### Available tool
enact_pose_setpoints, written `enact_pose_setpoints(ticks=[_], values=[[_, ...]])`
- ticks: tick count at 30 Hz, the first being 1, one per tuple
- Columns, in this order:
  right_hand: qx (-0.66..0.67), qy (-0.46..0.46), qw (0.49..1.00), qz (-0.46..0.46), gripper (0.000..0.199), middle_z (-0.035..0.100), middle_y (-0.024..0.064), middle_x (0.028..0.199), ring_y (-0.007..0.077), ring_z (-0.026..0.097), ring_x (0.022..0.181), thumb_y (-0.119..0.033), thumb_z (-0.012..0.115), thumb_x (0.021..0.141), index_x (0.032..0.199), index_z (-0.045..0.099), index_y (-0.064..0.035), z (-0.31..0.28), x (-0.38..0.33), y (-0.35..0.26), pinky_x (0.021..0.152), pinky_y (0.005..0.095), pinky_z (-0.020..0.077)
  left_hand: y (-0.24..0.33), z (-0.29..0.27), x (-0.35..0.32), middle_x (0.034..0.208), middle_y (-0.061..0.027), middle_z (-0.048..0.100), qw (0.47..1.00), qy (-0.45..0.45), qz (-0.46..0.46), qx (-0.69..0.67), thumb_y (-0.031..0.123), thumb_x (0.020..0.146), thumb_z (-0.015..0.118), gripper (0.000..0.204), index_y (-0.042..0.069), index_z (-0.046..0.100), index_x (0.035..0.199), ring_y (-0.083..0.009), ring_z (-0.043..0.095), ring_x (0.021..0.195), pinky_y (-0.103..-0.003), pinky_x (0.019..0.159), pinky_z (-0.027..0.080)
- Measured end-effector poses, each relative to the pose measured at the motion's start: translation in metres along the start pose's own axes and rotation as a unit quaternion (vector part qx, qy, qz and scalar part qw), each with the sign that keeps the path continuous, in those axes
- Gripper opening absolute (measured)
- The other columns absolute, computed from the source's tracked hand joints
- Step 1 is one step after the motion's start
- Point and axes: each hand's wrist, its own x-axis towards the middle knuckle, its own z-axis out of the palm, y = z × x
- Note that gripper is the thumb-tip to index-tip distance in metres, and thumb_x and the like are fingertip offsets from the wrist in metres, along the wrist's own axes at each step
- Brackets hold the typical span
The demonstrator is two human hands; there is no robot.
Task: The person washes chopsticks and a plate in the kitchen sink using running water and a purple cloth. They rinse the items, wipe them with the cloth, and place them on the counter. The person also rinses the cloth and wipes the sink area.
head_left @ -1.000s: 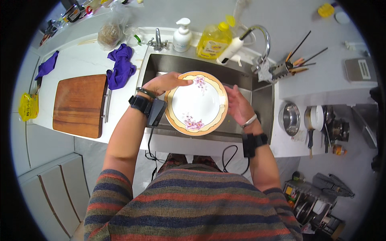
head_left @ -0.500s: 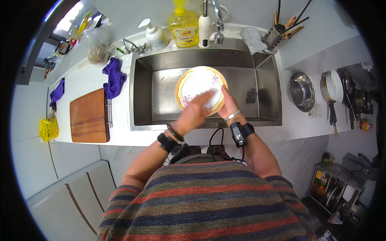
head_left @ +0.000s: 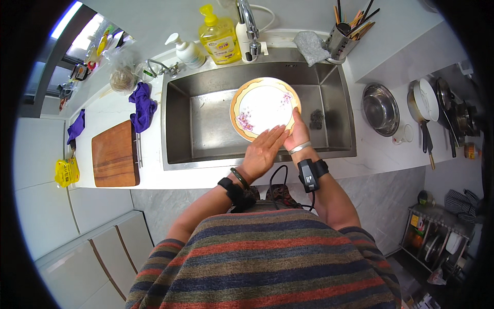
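A white plate [head_left: 263, 105] with a yellow-orange scalloped rim and pink flowers is held over the steel sink [head_left: 213, 147]. My right hand [head_left: 297, 135] grips its lower right edge, thumb over the rim; the fingers beneath are hidden. With fingers stretched out together, my left hand [head_left: 261, 153] lies against the plate's lower rim, close beside the right palm. A dark scouring pad [head_left: 316, 120] rests on the sink floor, right of the plate. Above the sink's back edge rises the chrome faucet [head_left: 250, 28]; I cannot make out any water running.
Behind the sink stand a yellow soap bottle [head_left: 221, 41], a white pump bottle [head_left: 186, 51], a grey cloth [head_left: 311, 48] and a utensil holder [head_left: 342, 44]. A wooden cutting board [head_left: 114, 157] and purple cloth [head_left: 142, 108] lie left; a steel bowl [head_left: 381, 109] and pans [head_left: 419, 113] are right.
My left hand has slid from the plate's middle down to its lower rim, toward me. The right hand keeps its hold on the plate. The view has shifted slightly.
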Motion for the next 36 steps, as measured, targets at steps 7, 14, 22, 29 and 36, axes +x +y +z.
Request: enact_pose_setpoints(ticks=[7, 14, 22, 29, 36], values=[[0.021, -0.150, 0.988, -0.023, 0.048, 0.050, 0.0114, 0.135, 0.0274, 0.047, 0.123, -0.034, 0.047, 0.097, 0.134, 0.043, -0.0036, 0.009, -0.024, -0.023, 0.104, 0.0432, 0.0357, -0.020, -0.020, 0.009, 0.132, -0.0047, 0.055, 0.994, 0.044, 0.013, 0.104, 0.006, 0.082, 0.056, 0.047, 0.016, 0.056, 0.128, -0.0224, 0.055, 0.120, -0.039, 0.100, 0.045], [0.006, -0.152, 0.988, 0.010, 0.051, 0.050, 0.0128, 0.134, 0.0270, 0.048, 0.122, -0.037, 0.045, 0.097, 0.135, 0.042, -0.0029, 0.020, -0.031, -0.043, 0.103, 0.0411, 0.0369, -0.011, -0.016, 0.007, 0.138, -0.0053, 0.050, 0.996, -0.020, 0.036, 0.075, 0.009, 0.082, 0.057, 0.050, 0.016, 0.052, 0.131, -0.0206, 0.048, 0.127, -0.040, 0.106, 0.040], [0.049, -0.109, 0.992, -0.031, 0.046, 0.054, 0.0111, 0.127, 0.0252, 0.051, 0.116, -0.035, 0.048, 0.096, 0.130, 0.046, -0.0048, 0.019, -0.041, -0.034, 0.099, 0.0399, 0.0394, 0.003, -0.013, 0.027, 0.126, -0.0081, 0.059, 0.997, 0.049, 0.054, 0.015, 0.003, 0.079, 0.056, 0.048, 0.012, 0.057, 0.126, -0.0232, 0.058, 0.114, -0.037, 0.096, 0.049], [0.028, -0.159, 0.986, -0.044, 0.048, 0.053, 0.0125, 0.130, 0.0253, 0.051, 0.119, -0.037, 0.045, 0.097, 0.133, 0.044, -0.0046, -0.001, -0.044, -0.057, 0.102, 0.0407, 0.0390, 0.007, -0.015, 0.022, 0.133, -0.0102, 0.053, 0.996, 0.048, 0.043, 0.063, 0.004, 0.079, 0.060, 0.052, 0.012, 0.054, 0.130, -0.0245, 0.052, 0.122, -0.040, 0.102, 0.044], [0.026, -0.157, 0.987, -0.032, 0.052, 0.051, 0.0097, 0.133, 0.0237, 0.049, 0.121, -0.043, 0.043, 0.097, 0.136, 0.041, -0.0082, -0.018, -0.047, -0.032, 0.104, 0.0395, 0.0368, 0.014, 0.009, 0.032, 0.147, -0.0115, 0.036, 0.996, -0.079, 0.013, 0.032, 0.043, 0.089, 0.055, 0.064, 0.013, 0.037, 0.142, -0.0286, 0.030, 0.138, -0.049, 0.111, 0.027]])
